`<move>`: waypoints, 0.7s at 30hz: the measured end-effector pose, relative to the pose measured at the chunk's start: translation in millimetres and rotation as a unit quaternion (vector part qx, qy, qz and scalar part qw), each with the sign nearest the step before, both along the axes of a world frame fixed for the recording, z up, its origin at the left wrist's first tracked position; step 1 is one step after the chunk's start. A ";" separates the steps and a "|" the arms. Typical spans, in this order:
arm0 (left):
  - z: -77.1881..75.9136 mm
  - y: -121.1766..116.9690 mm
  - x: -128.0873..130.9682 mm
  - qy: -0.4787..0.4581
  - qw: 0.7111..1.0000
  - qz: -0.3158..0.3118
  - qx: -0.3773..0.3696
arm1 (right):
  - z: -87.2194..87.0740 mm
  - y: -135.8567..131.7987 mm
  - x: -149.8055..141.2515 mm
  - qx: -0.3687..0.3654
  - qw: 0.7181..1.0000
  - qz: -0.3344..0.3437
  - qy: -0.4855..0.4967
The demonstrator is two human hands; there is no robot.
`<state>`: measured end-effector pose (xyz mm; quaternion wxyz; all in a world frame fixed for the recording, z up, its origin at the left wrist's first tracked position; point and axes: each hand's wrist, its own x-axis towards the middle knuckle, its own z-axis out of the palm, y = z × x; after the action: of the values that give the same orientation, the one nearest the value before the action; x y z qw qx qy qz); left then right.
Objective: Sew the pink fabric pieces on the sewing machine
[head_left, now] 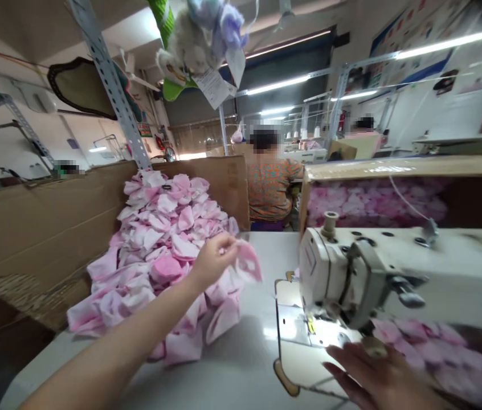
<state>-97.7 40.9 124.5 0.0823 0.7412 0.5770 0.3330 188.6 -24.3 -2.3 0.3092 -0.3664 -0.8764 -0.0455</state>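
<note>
My left hand [213, 257] reaches out over a big heap of pink fabric pieces [159, 250] on the table and pinches one pink fabric piece [247, 262], lifted off the heap's right edge. My right hand [378, 378] lies flat with fingers stretched out on the sewing machine bed [296, 341], just in front of the needle area. The white sewing machine [352, 267] stands above that hand. More pink pieces [433, 347] lie behind the machine at the right.
Cardboard walls [44, 222] enclose the heap at the left and back. A cardboard box [395, 193] with pink pieces stands behind the machine. A person in an orange patterned top [269, 188] sits with their back to me. A slotted metal post [110, 80] rises at the left.
</note>
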 end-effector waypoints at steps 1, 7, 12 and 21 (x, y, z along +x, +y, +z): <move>-6.7 -18.4 10.9 -0.019 1.000 -0.023 -0.009 | 11.0 -8.9 -9.9 -0.066 0.997 0.025 0.027; -56.1 -95.4 61.9 -0.181 0.973 -0.119 -0.079 | 37.1 -41.3 -46.0 -0.307 0.932 -0.068 0.178; -84.0 -121.2 77.4 -0.089 0.984 -0.126 -0.091 | 34.3 -45.3 -41.2 -0.226 0.957 -0.147 0.106; -106.7 -110.1 90.8 -0.063 0.991 -0.059 -0.105 | 23.8 -82.1 -47.1 0.082 0.985 -0.149 -0.004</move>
<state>-6.9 -69.3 17.8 0.2154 0.7390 0.5573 0.3114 141.5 -106.5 21.6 0.3247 -0.4661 -0.8065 -0.1637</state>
